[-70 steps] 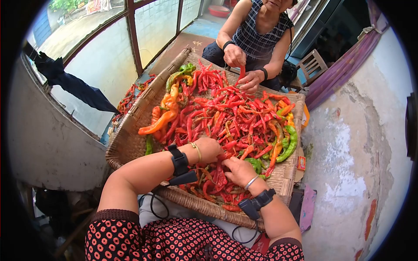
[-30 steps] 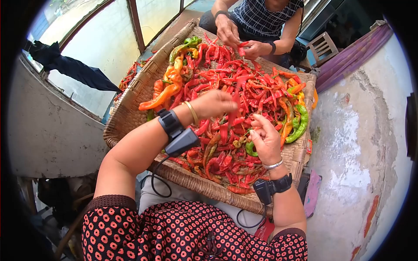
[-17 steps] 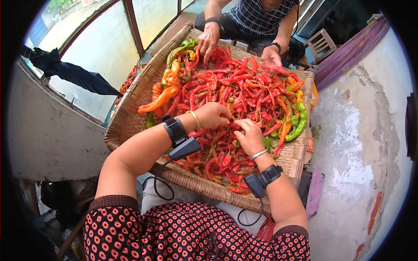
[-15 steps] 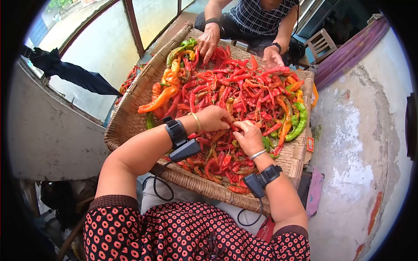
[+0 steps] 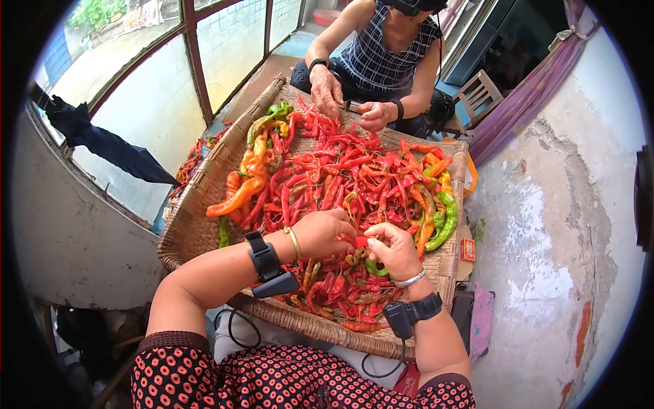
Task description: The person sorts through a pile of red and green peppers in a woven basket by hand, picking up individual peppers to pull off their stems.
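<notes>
A wide woven basket tray (image 5: 197, 204) in front of me holds a heap of red chili peppers (image 5: 327, 170). Over its near half, my left hand (image 5: 321, 233) has its fingers curled together at one end of a small red chili pepper (image 5: 362, 241). My right hand (image 5: 395, 251) pinches the same pepper from the other side, thumb against forefinger. Just below the right hand lies a curled green pepper (image 5: 375, 268). Larger orange peppers (image 5: 251, 177) line the tray's left side, and a long green pepper (image 5: 447, 221) curves along the right.
Across the tray sits another person (image 5: 388, 61), both hands above the far edge. A folded dark umbrella (image 5: 119, 143) hangs at the left by the windows. A wooden chair (image 5: 477, 99) and a peeling wall (image 5: 545, 238) stand right. A small red box (image 5: 467, 250) sits beside the tray.
My view has tilted up a little. My two hands have stayed close together, with a red pepper now showing between them. The other person's hands have drawn nearer each other at the far edge.
</notes>
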